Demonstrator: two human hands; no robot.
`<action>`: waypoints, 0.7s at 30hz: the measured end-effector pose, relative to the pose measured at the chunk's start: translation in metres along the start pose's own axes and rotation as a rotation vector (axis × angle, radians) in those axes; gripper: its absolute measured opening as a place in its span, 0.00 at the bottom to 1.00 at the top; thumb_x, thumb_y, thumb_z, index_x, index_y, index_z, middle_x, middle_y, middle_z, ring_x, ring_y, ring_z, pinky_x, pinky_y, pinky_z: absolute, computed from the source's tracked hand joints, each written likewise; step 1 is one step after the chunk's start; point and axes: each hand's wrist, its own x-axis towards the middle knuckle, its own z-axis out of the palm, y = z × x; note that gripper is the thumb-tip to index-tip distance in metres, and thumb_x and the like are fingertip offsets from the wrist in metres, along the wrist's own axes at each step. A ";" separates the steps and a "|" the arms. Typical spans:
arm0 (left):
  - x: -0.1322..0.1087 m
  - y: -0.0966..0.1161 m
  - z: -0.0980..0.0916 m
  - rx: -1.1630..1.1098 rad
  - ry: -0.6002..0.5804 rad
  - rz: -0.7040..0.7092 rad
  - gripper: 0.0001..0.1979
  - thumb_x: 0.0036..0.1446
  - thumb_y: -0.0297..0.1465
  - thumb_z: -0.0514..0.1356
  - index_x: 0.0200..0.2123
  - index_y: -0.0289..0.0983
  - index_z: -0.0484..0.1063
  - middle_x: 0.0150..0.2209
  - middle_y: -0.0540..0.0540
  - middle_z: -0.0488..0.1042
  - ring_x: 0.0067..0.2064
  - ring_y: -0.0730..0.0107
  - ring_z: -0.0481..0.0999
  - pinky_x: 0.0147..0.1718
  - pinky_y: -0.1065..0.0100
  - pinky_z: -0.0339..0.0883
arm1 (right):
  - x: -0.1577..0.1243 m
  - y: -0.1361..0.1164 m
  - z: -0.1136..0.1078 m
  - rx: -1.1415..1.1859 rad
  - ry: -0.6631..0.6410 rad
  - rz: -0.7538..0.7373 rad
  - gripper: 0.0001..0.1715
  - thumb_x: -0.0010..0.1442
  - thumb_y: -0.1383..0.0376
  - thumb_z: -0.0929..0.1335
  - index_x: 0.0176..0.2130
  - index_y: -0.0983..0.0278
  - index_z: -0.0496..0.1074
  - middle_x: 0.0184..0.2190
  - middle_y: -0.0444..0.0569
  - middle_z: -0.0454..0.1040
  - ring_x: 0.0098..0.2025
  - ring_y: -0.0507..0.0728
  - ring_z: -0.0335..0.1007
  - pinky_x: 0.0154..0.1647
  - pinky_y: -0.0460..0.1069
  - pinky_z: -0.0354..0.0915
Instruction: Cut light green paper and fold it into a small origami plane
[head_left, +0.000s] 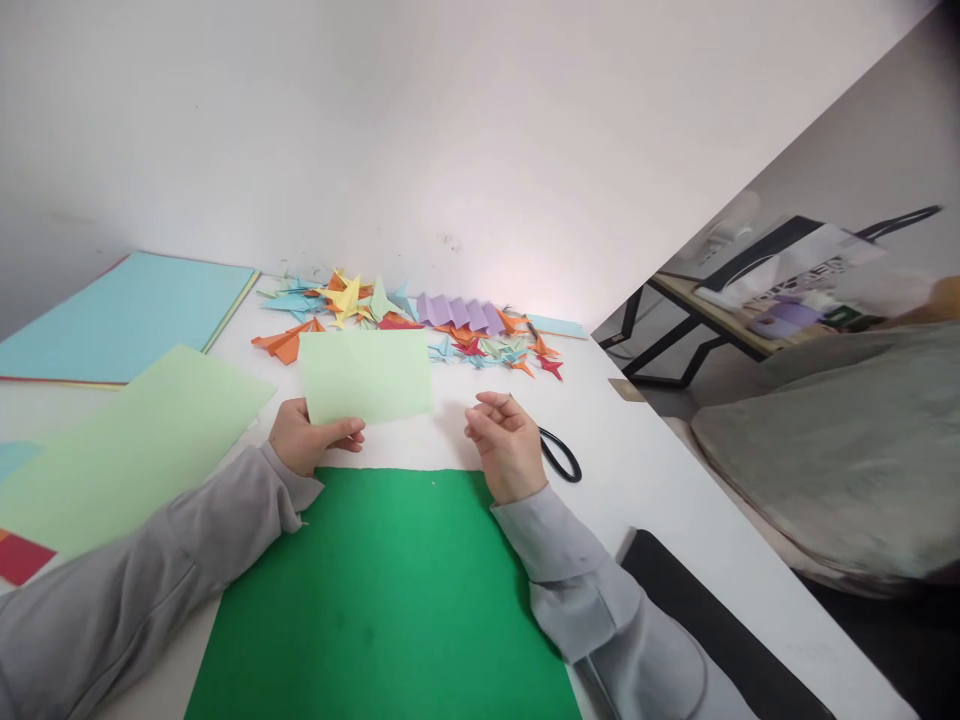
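Observation:
My left hand (311, 437) pinches a pale green rectangle of paper (367, 375) by its lower left corner, thumb in front. The paper stands tilted up above the white table, just beyond a green mat (390, 590). To the right of the paper, apart from it, is my right hand (506, 445), its fingers curled in and the thumb close to them; nothing shows between them. A black loop, like a scissors handle (561, 456), lies on the table beside the right hand, partly hidden by it.
A larger pale green sheet (150, 440) lies at left, below stacked blue paper (127, 315). Folded paper pieces (345, 298) and a purple pleated strip (459, 312) line the wall. A black flat object (712, 620) lies at right. Beyond the table edge stands a cluttered wooden-topped table (739, 330).

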 end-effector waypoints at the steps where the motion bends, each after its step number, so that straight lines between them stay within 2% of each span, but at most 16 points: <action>1: 0.000 0.000 0.000 0.008 -0.017 -0.006 0.14 0.28 0.31 0.72 0.20 0.30 0.74 0.17 0.47 0.74 0.20 0.68 0.73 0.20 0.67 0.73 | -0.004 0.000 0.002 -0.158 -0.044 -0.175 0.15 0.44 0.63 0.73 0.33 0.61 0.70 0.26 0.42 0.69 0.28 0.51 0.66 0.28 0.48 0.64; 3: -0.002 0.001 0.002 0.059 -0.072 -0.024 0.14 0.28 0.32 0.72 0.19 0.31 0.74 0.16 0.47 0.73 0.19 0.68 0.73 0.20 0.67 0.72 | -0.014 0.001 0.007 -0.542 -0.170 -0.585 0.13 0.47 0.63 0.73 0.36 0.61 0.72 0.38 0.50 0.72 0.42 0.58 0.68 0.39 0.53 0.66; 5: -0.005 0.003 0.005 0.125 -0.140 -0.035 0.13 0.29 0.33 0.72 0.17 0.31 0.73 0.16 0.47 0.73 0.18 0.69 0.72 0.20 0.68 0.71 | -0.023 0.002 0.012 -0.849 -0.258 -0.933 0.10 0.52 0.67 0.70 0.38 0.60 0.73 0.45 0.53 0.71 0.49 0.60 0.65 0.48 0.57 0.62; 6: -0.006 0.004 0.006 0.155 -0.174 -0.037 0.13 0.29 0.33 0.72 0.16 0.32 0.73 0.15 0.47 0.73 0.18 0.69 0.72 0.20 0.68 0.71 | -0.026 0.002 0.014 -0.944 -0.281 -1.060 0.09 0.54 0.69 0.69 0.38 0.60 0.73 0.45 0.53 0.72 0.49 0.60 0.65 0.50 0.57 0.60; 8: -0.009 0.006 0.007 0.200 -0.233 -0.036 0.13 0.29 0.33 0.72 0.16 0.32 0.73 0.15 0.47 0.73 0.17 0.70 0.71 0.19 0.69 0.70 | -0.029 0.004 0.016 -1.042 -0.297 -1.207 0.09 0.56 0.73 0.67 0.36 0.61 0.73 0.44 0.53 0.74 0.48 0.58 0.66 0.51 0.57 0.58; 11: -0.009 0.009 0.008 0.222 -0.270 -0.032 0.13 0.29 0.33 0.72 0.17 0.33 0.72 0.15 0.47 0.73 0.17 0.69 0.71 0.19 0.68 0.70 | -0.028 0.005 0.016 -1.075 -0.286 -1.252 0.09 0.57 0.74 0.66 0.34 0.61 0.72 0.40 0.50 0.76 0.46 0.56 0.67 0.51 0.54 0.58; 14: -0.008 0.009 0.008 0.219 -0.282 -0.040 0.15 0.30 0.35 0.72 0.18 0.32 0.71 0.15 0.47 0.73 0.17 0.69 0.71 0.18 0.67 0.69 | -0.026 0.005 0.015 -1.104 -0.282 -1.256 0.08 0.57 0.73 0.67 0.37 0.61 0.72 0.40 0.49 0.76 0.45 0.56 0.68 0.51 0.54 0.57; 17: -0.009 0.005 0.011 0.237 -0.303 -0.025 0.18 0.32 0.36 0.71 0.25 0.32 0.71 0.17 0.47 0.73 0.19 0.67 0.72 0.18 0.67 0.69 | -0.026 0.005 0.014 -1.123 -0.302 -1.274 0.09 0.58 0.73 0.65 0.38 0.61 0.72 0.40 0.49 0.77 0.46 0.56 0.68 0.52 0.54 0.57; 19: -0.010 0.001 0.012 0.228 -0.204 0.106 0.22 0.36 0.37 0.69 0.35 0.33 0.70 0.28 0.45 0.76 0.29 0.63 0.76 0.22 0.66 0.72 | -0.025 0.004 0.014 -1.135 -0.283 -1.288 0.10 0.59 0.74 0.65 0.37 0.61 0.72 0.39 0.48 0.77 0.46 0.56 0.69 0.51 0.54 0.57; 21: -0.012 -0.004 0.011 0.300 -0.023 0.375 0.25 0.40 0.36 0.67 0.43 0.36 0.67 0.41 0.42 0.74 0.41 0.59 0.75 0.31 0.62 0.74 | -0.025 0.004 0.013 -1.166 -0.239 -1.299 0.10 0.59 0.74 0.64 0.37 0.61 0.72 0.38 0.48 0.78 0.45 0.56 0.69 0.50 0.54 0.58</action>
